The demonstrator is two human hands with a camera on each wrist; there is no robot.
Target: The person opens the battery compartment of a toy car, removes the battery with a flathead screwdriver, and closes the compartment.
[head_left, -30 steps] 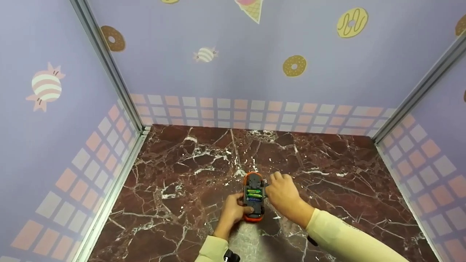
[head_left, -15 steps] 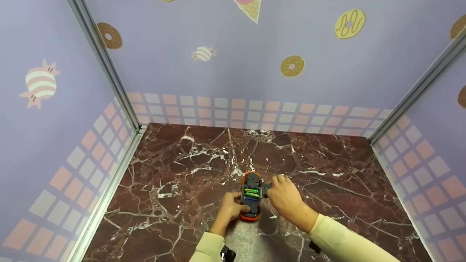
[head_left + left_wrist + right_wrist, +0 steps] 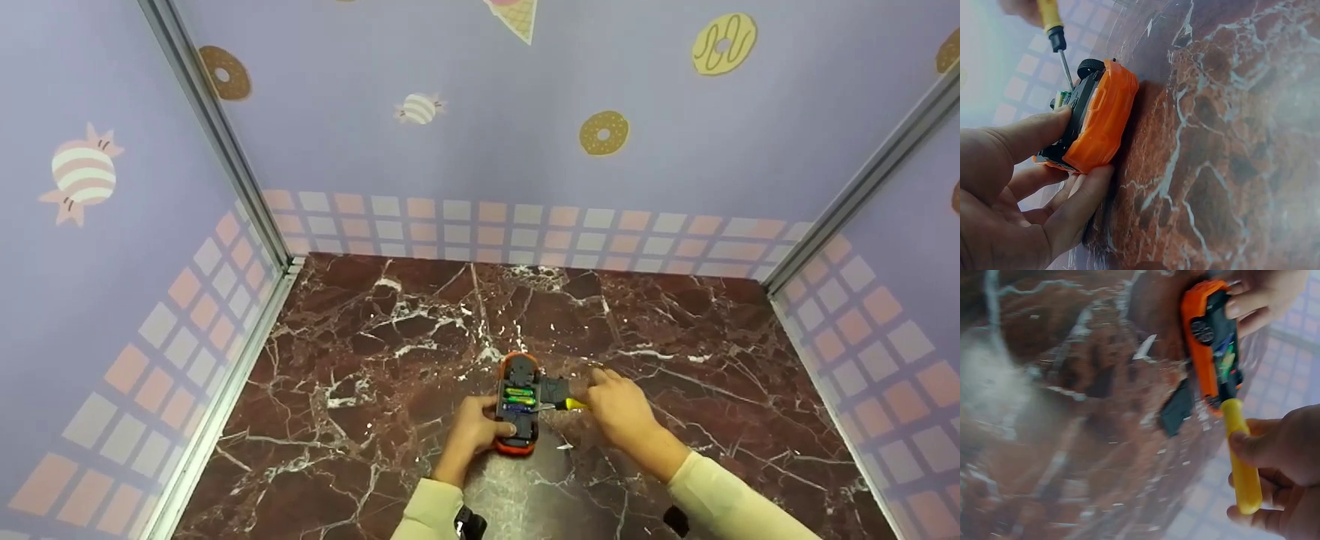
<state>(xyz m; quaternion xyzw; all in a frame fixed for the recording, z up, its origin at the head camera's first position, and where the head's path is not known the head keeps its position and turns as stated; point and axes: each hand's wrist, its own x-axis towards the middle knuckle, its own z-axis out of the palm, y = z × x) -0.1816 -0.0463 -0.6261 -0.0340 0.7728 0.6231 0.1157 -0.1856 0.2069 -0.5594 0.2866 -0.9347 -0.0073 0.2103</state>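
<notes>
near the front edge of the marble worktop, the left hand gripped an orange toy car lying belly-up, green batteries showing. right hand pinched a yellow screwdriver, tip at the battery bay. looked like mid battery job. next move probably needed steady tip control. black cover lay just beside the car.

Left hand grips toy car; right hand holds screwdriver.

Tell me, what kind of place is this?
Probably a small play or filming booth: lilac walls printed with doughnuts and sweets, metal corner posts, and a dark red marble-look tabletop.
</notes>
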